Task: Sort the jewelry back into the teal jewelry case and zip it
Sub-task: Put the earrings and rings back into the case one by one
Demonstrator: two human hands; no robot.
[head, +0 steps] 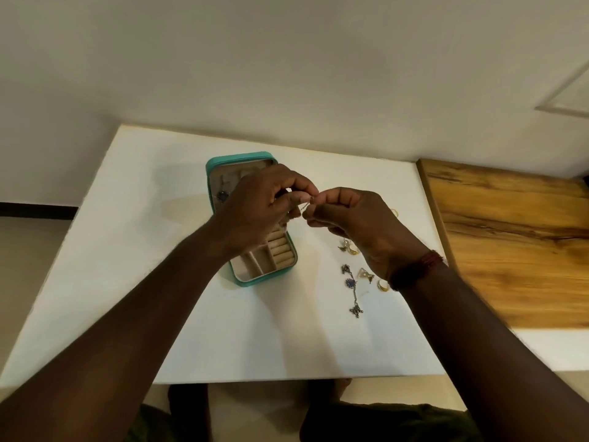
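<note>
Mid-frame, the left hand (pixel 251 208) and right hand (pixel 360 221) each have their grip pinched on a thin chain (pixel 305 206) by the open teal jewelry case (pixel 264 280); 1 slip could tangle it.

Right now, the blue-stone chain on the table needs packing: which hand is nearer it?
Right. The right hand is just beyond the blue-stone chain, slightly right; the left hand is over the teal case, farther left.
</note>
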